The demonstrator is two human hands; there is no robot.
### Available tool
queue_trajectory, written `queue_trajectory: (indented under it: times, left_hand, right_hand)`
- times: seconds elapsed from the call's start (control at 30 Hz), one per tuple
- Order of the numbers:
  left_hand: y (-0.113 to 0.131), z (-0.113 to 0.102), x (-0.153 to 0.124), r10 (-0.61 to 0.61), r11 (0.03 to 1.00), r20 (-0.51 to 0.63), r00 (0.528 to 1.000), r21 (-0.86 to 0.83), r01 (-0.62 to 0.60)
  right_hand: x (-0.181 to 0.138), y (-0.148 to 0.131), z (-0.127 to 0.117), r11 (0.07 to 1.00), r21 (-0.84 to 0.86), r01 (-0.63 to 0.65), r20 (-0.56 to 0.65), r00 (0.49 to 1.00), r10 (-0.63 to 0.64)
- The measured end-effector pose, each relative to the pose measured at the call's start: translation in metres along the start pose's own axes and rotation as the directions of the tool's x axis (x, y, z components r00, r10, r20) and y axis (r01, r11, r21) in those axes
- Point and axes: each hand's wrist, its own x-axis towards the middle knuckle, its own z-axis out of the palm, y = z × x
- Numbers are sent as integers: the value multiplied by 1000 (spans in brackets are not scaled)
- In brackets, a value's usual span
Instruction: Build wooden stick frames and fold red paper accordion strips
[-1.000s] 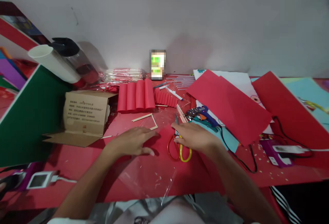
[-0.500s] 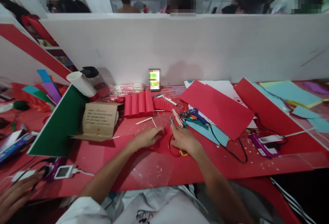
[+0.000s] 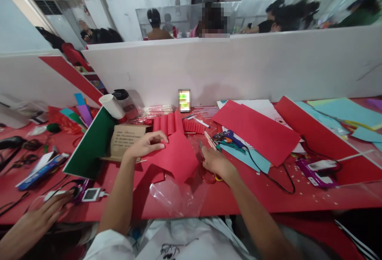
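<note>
A: What does the left hand [image 3: 147, 143] have, just left of the middle of the frame?

B: A red sheet [image 3: 180, 156] – it's pinched at the sheet's upper left, thumb laid over the paper, fingers drawn close. The sheet takes up the centre of the frame and hides the lower part of the fluted red paper [image 3: 167, 124] behind it

A: And the right hand [image 3: 216, 162]?

B: Right of centre, fingers curled over the scissors [image 3: 208, 176]. A red loop and some yellow handle show under the hand, but I can't tell how firmly it grips them

A: What lies around the two hands?

B: Left of the sheet there's an open cardboard box [image 3: 127, 141], with a green board [image 3: 91, 150] leaning further left. Below the sheet, at lower centre, lies clear plastic film [image 3: 170, 201]. Right of the right hand come a blue-handled tool [image 3: 234, 137] and a pale blue sheet [image 3: 246, 157], partly under large red sheets [image 3: 256, 132]

A: Whose hand is that at the lower left?

B: Another person's hand [image 3: 44, 216] – it reaches in close to a small white device [image 3: 91, 194] on the red table [image 3: 256, 198]
</note>
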Motion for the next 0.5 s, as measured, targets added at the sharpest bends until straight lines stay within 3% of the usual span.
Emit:
queue_trajectory:
  times: [0.1, 0.13, 0.2, 0.27, 0.3, 0.4, 0.5]
  left_hand:
    - [-21, 11, 6, 69, 992, -61, 996, -101, -75]
    - [-27, 16, 10, 84, 987, -79, 993, -130, -94]
    - [-36, 26, 18, 78, 982, -117, 990, -163, -96]
    - [-40, 34, 24, 57, 985, -139, 989, -153, -78]
    - [-42, 37, 25, 50, 986, -151, 987, -147, -72]
    - [-44, 38, 24, 5, 987, -159, 987, -157, -31]
    - [-46, 35, 17, -77, 978, -102, 992, -201, 55]
  right_hand:
    - [6, 4, -8, 945, 314, 90, -158, 987, -42]
    - [10, 6, -10, 859, 485, 165, -197, 977, -76]
    - [19, 8, -11, 563, 776, 283, -205, 958, -198]
    - [29, 7, -7, 309, 911, 271, -169, 932, -321]
    - [34, 5, -3, 244, 940, 239, -140, 921, -363]
    - [43, 0, 9, 212, 961, 179, -78, 908, -412]
    - [48, 0, 17, 284, 924, 256, -114, 893, -435]
